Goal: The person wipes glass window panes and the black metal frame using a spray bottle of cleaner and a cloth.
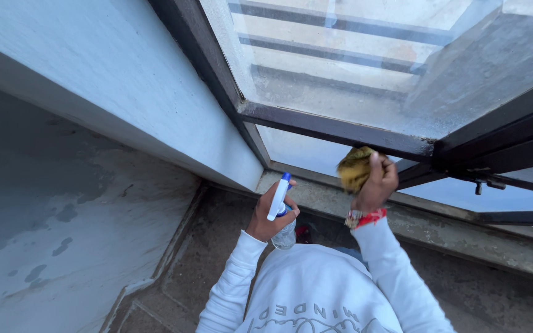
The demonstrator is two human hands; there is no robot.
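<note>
My left hand (268, 217) grips a clear spray bottle (283, 209) with a white and blue trigger head, held upright in front of my chest. My right hand (378, 183) is raised and closed on a yellow cloth (354, 168), pressing it against the lower glass pane just under the dark window frame bar (334, 129). A red patterned band circles my right wrist. I wear a white long-sleeved top.
A large dusty glass pane (365, 61) fills the upper right. A metal latch (485, 183) hangs on the frame at right. A pale wall (112, 80) runs along the left. The concrete sill (464, 231) and stained floor (63, 216) lie below.
</note>
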